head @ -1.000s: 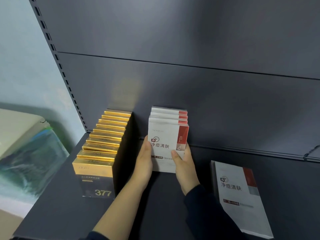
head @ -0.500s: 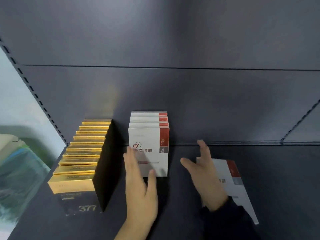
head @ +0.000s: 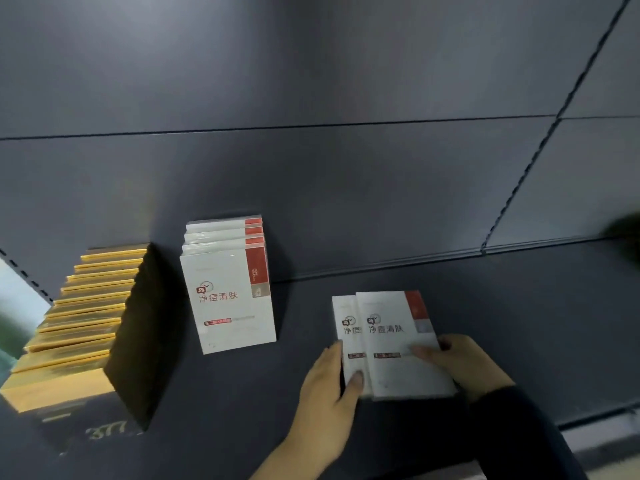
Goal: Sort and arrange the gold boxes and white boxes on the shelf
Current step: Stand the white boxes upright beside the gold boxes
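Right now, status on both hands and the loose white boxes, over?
Left hand flat against the edge of the flat white boxes; right hand grips them. Two, overlapping, apart from the standing white row. Nothing between.

Gold cardboard boxes (head: 79, 327) stand leftmost on the dark metal shelf (head: 485, 306), upright white cardboard boxes (head: 228, 299) just right of them. Two flat white boxes (head: 394, 341) lie farther right.

The left grip (head: 325, 393), forearm bare, lies with straight fingers along the left edge of the flat white boxes (head: 394, 375), thumb resting on top. The right grip (head: 464, 365), dark-sleeved, curls round their right edge, thumb on top.
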### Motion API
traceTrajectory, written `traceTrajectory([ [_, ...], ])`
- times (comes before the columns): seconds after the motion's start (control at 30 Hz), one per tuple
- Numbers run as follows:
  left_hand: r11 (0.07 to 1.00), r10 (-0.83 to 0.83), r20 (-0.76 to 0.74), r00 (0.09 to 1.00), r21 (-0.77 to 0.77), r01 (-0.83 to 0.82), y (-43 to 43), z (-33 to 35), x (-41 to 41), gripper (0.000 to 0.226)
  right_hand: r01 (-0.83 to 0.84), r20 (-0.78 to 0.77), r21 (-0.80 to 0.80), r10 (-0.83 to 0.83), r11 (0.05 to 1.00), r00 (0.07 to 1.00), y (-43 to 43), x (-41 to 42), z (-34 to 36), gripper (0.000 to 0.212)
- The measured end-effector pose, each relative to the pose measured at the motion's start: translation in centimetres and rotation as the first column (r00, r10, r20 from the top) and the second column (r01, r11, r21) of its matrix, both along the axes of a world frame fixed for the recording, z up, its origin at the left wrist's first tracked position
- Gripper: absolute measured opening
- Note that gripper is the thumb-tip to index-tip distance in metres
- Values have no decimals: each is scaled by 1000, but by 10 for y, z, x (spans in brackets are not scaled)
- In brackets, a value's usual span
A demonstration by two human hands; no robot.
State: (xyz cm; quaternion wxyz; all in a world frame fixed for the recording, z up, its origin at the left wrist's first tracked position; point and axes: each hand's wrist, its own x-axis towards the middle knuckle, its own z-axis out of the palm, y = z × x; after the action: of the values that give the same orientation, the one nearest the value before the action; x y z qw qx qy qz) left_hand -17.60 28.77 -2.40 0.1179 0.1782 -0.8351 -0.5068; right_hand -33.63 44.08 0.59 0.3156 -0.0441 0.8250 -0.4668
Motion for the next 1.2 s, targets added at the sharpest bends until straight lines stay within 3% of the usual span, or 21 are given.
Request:
traceTrajectory([
  [0.13, 1000, 8, -9, 1000, -7, -8, 0, -6, 5, 39, 227, 28, -139, -226, 964, 974, 31, -12, 2, 24],
  [0.23, 999, 23, 4, 1000, 31, -23, 1, -5, 6, 42, 303, 7, -214, -308, 929, 951, 48, -19, 4, 22],
  [0.53, 977, 58, 47, 997, 203, -67, 6, 4, -9, 26, 188, 76, -268, -173, 945, 982, -9, 16, -6, 19],
  [0.6, 930, 83, 26, 996, 357, -87, 5, 4, -15, 22, 142, 27, -208, -139, 968, 990, -27, 24, -13, 23],
  [0.67, 826, 175, -5, 985, 545, -144, 4, 6, -17, 30, 103, -68, -141, -114, 985, 991, -40, 33, -18, 30],
  [0.77, 705, 311, -1, 951, 671, -230, -1, 11, -13, 46, 156, -36, -278, -172, 948, 984, -48, 44, -19, 29],
  [0.87, 690, 398, 13, 917, 654, -309, -10, 10, -3, 53, 241, 131, -496, -203, 834, 970, -47, 52, -16, 36],
  [0.93, 717, 437, -7, 900, 606, -344, -18, 2, 6, 43, 218, 151, -577, -159, 787, 976, -49, 58, -12, 40],
  [1.03, 809, 400, -45, 915, 487, -329, -30, -4, 27, 47, 48, 75, -660, 3, 749, 997, -64, 75, 2, 37],
  [1.2, 821, 489, -192, 851, 432, -374, -64, 10, 64, 47, -177, -86, -753, 171, 634, 981, -106, 104, 20, 51],
])
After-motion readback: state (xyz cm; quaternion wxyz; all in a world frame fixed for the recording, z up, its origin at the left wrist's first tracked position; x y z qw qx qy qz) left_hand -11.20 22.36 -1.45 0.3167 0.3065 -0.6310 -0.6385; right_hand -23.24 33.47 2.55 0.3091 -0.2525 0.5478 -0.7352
